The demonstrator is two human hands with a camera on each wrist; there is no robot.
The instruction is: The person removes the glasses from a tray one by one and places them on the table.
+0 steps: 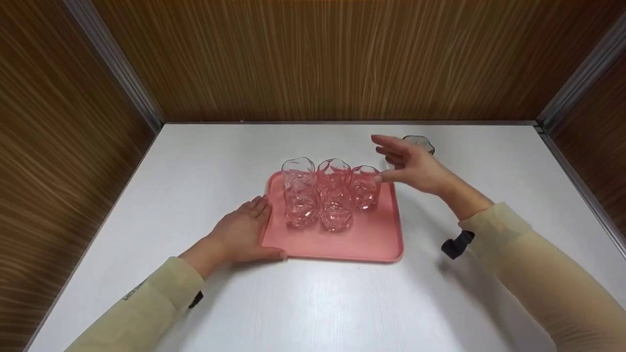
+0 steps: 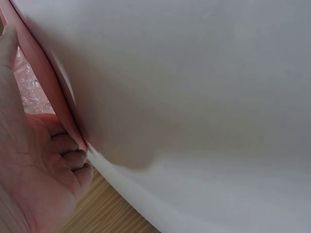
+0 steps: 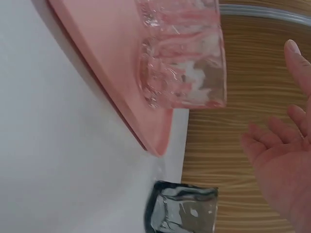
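Five glasses (image 1: 323, 195) stand on the pink tray (image 1: 362, 239); left hand (image 1: 242, 232) rests flat against its edge, right hand (image 1: 411, 164) hovers, fingers spread.

Five clear glasses (image 1: 318, 195), one grey glass (image 1: 419, 143), one pink tray (image 1: 371, 239)

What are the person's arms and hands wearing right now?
Both arms wear long, pale cream sleeves. The left sleeve has small dark lettering near the cuff and a small black piece at the wrist. A black strapped device hangs under the right wrist. The left hand and right hand are bare, without gloves; no rings show.
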